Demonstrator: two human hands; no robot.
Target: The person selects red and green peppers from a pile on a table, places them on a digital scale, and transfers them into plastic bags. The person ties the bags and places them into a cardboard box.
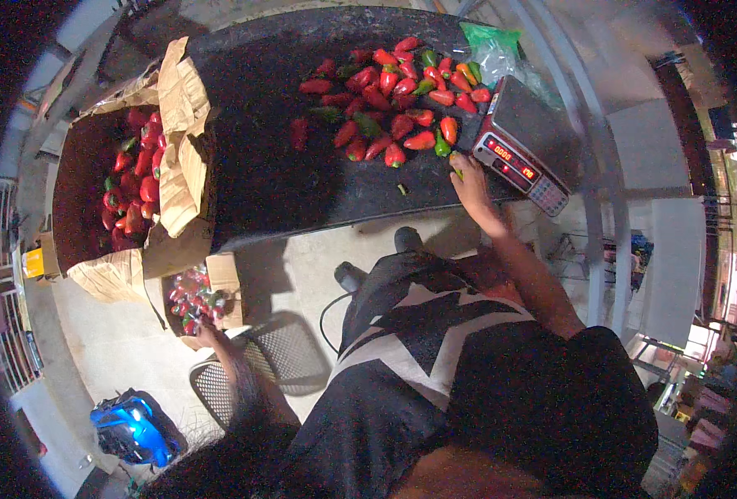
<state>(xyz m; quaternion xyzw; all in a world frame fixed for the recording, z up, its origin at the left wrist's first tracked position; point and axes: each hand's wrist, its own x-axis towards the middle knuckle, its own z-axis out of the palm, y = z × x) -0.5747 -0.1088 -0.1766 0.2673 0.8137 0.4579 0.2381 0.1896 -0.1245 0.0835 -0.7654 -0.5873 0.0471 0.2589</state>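
Red jalapeño-like peppers (400, 87), a few green or orange, lie loose across the dark tabletop (262, 181). By its near edge, my right hand (468, 181) is closed around a small green piece (459, 174), perhaps part of a pepper, just below a green pepper (442, 145). Right of that hand sits a digital scale (521, 159) with lit red digits and a bare platter. My left hand (206, 334) reaches down to a smaller cardboard box (225, 274) of peppers in clear plastic bags (191, 296); its fingertips are partly hidden among the bags.
A large cardboard box (181, 252) lined with brown paper (181, 143) holds more red peppers at left. Green and clear plastic bags (493, 50) lie behind the scale. A perforated chair (215, 387) and a shiny blue object (134, 427) stand lower left. Metal posts (593, 187) rise at right.
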